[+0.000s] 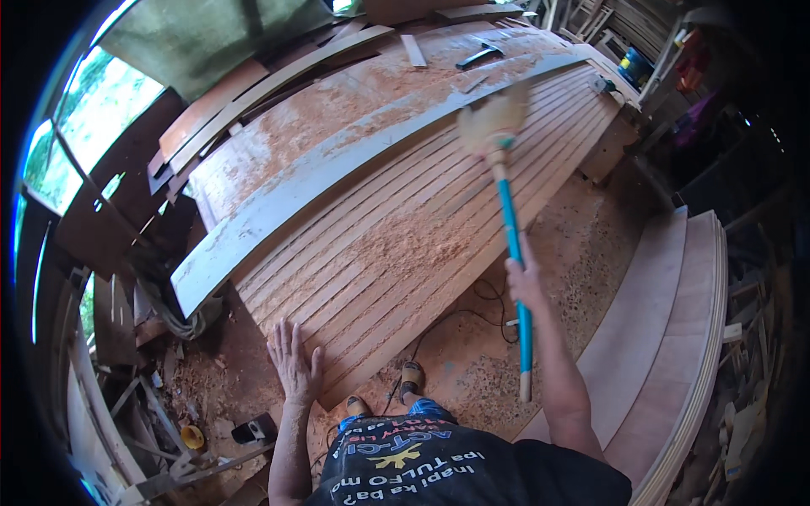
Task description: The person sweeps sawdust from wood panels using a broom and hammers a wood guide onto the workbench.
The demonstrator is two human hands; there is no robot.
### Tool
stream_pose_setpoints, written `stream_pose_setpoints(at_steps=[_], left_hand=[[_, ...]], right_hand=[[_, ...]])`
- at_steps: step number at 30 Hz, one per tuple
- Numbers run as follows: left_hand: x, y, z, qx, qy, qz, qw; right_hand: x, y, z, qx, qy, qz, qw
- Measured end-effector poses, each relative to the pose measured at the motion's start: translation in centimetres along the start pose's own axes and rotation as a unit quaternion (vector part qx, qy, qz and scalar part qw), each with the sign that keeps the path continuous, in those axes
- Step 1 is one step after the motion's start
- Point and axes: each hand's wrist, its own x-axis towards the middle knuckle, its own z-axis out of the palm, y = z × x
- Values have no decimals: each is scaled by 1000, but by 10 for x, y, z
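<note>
A broom with a teal handle (509, 211) and pale straw head (489, 120) reaches over a grooved wooden panel (548, 143); its head is motion-blurred. My right hand (525, 274) is closed round the handle's lower part. My left hand (295, 363) lies with fingers apart at the panel's near left corner, holding nothing. A pile of sawdust (413, 244) covers the middle of the panel, with more along its grooves.
A long white board (228, 244) runs behind the panel, with loose planks (211, 114) beyond. Curved plywood sheets (683, 346) stand at right. Cables (460, 316) cross the dusty floor by my feet. Scrap wood (126, 405) clutters the lower left.
</note>
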Motion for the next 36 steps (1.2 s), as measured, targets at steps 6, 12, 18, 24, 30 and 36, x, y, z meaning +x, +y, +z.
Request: stream_pose_setpoints(at_steps=[6,12,18,24,30,36], left_hand=[[-1,-12,3,57,-9,-10,998],[55,-75,-17,121,89,-36,988],[97,-240,-35,206,46,-121,970],[123,-211,-78,188,-12,-48,981],[127,-232,-96,136,11,-43,990],[145,-243,-67,155,100,-57,981]], right_hand=[[-99,-7,19,-10,-212,-67,975],[-160,-20,0,158,-151,-30,975],[-107,-40,22,242,-31,-70,967],[-67,-24,66,387,27,9,922],[-125,-2,109,309,37,80,947],[-138,-25,125,310,45,48,948]])
